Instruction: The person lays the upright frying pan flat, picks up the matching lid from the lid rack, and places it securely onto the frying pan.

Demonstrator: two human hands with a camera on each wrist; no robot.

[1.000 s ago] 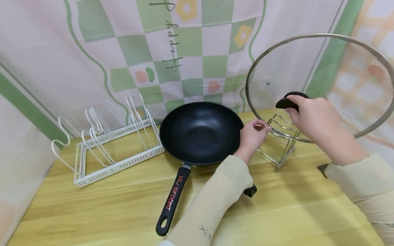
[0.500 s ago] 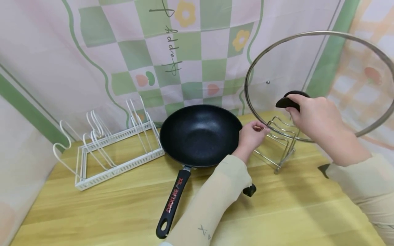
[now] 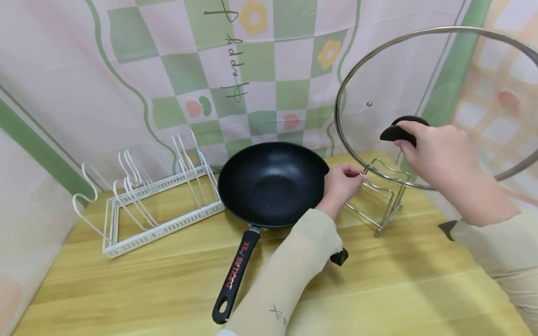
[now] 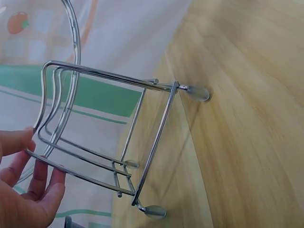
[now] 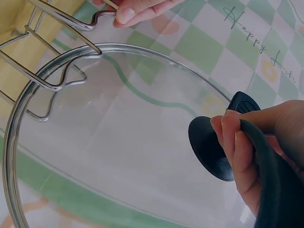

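A large clear glass lid (image 3: 424, 79) with a steel rim stands nearly upright at the right of the head view. Its black knob (image 3: 395, 133) is gripped by my right hand (image 3: 445, 151), fingers curled round it in the right wrist view. The lower rim overlaps the top of a small chrome wire rack (image 4: 107, 75), running between its bent wires in the right wrist view. My left hand (image 3: 341, 183) pinches the near top wire of that rack between thumb and fingers. The rack's clear feet are on the wooden table (image 3: 399, 289).
A black wok (image 3: 273, 184) sits left of my left hand, its long handle (image 3: 236, 275) toward me. At the far left is a white slotted rack (image 3: 164, 227) with wire dividers. A black knob-like piece (image 3: 339, 256) shows beside my left sleeve. Patterned cloth (image 3: 256, 65) hangs behind.
My right hand and the lid have risen slightly and shifted a little right, with the lid's lower rim higher against the wire rack. My left hand keeps its hold on the rack.
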